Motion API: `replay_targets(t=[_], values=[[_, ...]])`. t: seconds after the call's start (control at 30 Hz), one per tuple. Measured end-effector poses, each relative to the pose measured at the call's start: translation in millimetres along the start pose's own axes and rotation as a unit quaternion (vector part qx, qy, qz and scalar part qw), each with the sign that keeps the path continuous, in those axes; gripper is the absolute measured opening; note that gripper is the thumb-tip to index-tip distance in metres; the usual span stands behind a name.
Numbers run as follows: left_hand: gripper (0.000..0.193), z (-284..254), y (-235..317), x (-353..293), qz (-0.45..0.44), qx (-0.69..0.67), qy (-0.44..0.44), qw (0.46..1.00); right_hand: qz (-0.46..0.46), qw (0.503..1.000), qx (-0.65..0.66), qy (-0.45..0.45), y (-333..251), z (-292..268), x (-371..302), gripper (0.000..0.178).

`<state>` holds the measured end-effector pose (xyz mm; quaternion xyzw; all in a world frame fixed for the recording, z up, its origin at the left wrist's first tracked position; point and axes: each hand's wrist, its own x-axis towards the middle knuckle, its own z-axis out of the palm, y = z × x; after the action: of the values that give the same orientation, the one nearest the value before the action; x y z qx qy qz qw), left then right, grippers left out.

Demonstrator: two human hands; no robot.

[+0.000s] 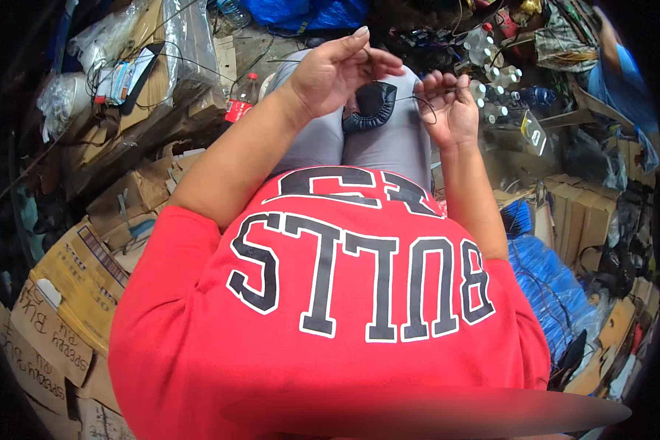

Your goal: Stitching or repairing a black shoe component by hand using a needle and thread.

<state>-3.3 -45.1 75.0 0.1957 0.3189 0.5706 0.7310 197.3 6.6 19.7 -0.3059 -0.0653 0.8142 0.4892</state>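
On my grey-trousered lap (315,147) lies a black, glossy piece (372,117) with a puckered, gathered rim; its kind I cannot make out. My left hand (334,73) is raised just over its left side, thumb up and fingers curled on a thin dark cord. To the right, my right hand (449,110) is palm up with its fingers bent, pinching the cord (411,97) near the fingertips. The cord runs across between the hands, above the black piece, and hangs in a small loop beside my right hand.
A red-labelled plastic bottle (243,95) stands left of my knees. Several clear bottles (495,81) crowd the right side. Flattened cardboard (73,286) and plastic-wrapped stacks (176,66) fill the left; blue plastic sheeting (554,282) lies at the right.
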Motion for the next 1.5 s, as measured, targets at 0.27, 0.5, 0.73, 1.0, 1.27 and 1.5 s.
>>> replay_targets(t=[0.27, 0.5, 0.73, 1.0, 1.27, 1.5], values=[[0.044, -72.7, 2.9, 6.2, -0.048, -0.023, 0.016, 0.998, 0.047, 0.975, -0.198, -0.085, -22.1, -17.4, -33.6, 0.046], [0.039, -137.1, 81.9, -25.8, 0.038, 0.532, 0.144, 0.834, -0.068, 0.384, -0.921, -0.004, -126.1, -77.8, -41.3, 0.049], [0.027, -77.2, 19.1, -32.7, 0.130, 0.733, -0.113, 0.658, -0.112, 0.618, -0.765, -0.145, -65.7, 23.7, 7.7, 0.040], [0.030, -45.4, -27.2, -7.3, 0.069, 0.810, -0.221, 0.539, 0.207, 0.389, -0.863, -0.249, -5.7, 65.0, 36.7, 0.038], [0.024, -34.2, -46.2, -16.0, 0.180, 0.854, -0.177, 0.454, 0.072, 0.591, -0.797, -0.100, -20.2, 18.7, -21.0, 0.032], [0.026, -42.8, -47.8, -21.0, 0.224, 0.822, -0.190, 0.488, 0.102, 0.607, -0.779, -0.118, -10.6, 14.0, -6.4, 0.028]])
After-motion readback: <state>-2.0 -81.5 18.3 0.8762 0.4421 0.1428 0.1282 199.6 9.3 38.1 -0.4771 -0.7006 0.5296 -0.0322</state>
